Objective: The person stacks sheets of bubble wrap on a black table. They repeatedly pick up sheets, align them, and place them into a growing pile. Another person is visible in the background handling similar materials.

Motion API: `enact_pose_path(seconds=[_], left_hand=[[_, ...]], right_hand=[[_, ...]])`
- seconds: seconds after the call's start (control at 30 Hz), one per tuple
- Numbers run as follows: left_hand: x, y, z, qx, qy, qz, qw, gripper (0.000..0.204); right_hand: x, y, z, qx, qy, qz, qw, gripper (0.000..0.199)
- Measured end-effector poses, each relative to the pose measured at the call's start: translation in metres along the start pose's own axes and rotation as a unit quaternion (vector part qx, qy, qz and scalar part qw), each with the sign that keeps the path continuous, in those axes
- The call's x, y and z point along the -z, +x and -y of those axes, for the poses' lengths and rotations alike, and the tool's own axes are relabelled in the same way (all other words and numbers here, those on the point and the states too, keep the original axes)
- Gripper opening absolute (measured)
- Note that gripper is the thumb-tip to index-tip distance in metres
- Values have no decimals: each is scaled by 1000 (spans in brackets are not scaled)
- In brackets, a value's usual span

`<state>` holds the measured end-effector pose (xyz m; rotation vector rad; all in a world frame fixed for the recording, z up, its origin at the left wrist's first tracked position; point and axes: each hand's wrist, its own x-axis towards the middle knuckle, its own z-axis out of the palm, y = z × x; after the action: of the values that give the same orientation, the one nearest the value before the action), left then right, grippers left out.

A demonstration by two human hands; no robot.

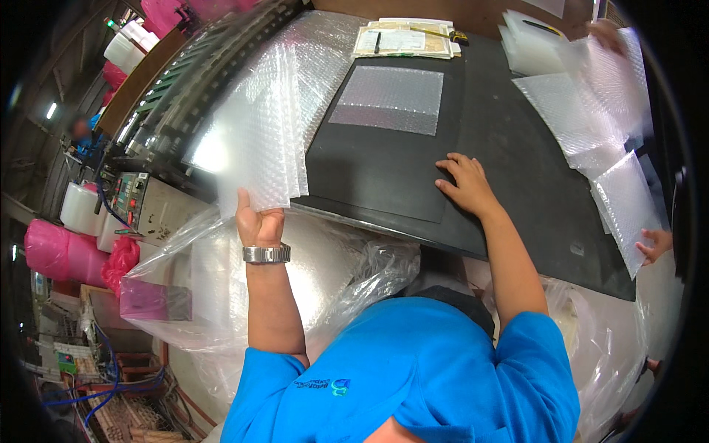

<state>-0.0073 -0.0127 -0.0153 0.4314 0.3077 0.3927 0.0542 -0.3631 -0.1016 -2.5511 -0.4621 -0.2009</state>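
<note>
My left hand (260, 221) grips the near edge of several stacked bubble wrap sheets (258, 140), thumb on top and fingers beneath. They fan out slightly along their right side and reach up over the machine at the left. My right hand (468, 181) is spread on the black tabletop (369, 173), fingers apart, with nothing in it. Just beyond it, a single bubble wrap piece (391, 100) lies flat, with a band across its nearer part.
At the right, another person's hands (653, 246) hold bubble wrap pieces (576, 111). Papers (405, 38) with a pen and a yellow tape measure lie at the back. A control box (140, 203) and pink rolls (63, 251) stand left; clear plastic film (221, 295) hangs below the table edge.
</note>
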Motion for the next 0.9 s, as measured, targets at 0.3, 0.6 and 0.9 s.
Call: enact_pose_path(seconds=[0.3, 0.6, 0.9], left_hand=[[11, -2, 2, 63, -45, 33, 996, 38], [26, -33, 54, 103, 105, 163, 975, 46], [51, -54, 99, 193, 409, 427, 783, 60]], right_hand=[[0, 0, 2, 2, -12, -13, 1000, 37], [20, -58, 75, 5, 789, 108, 605, 73], [113, -165, -14, -247, 589, -115, 761, 66]])
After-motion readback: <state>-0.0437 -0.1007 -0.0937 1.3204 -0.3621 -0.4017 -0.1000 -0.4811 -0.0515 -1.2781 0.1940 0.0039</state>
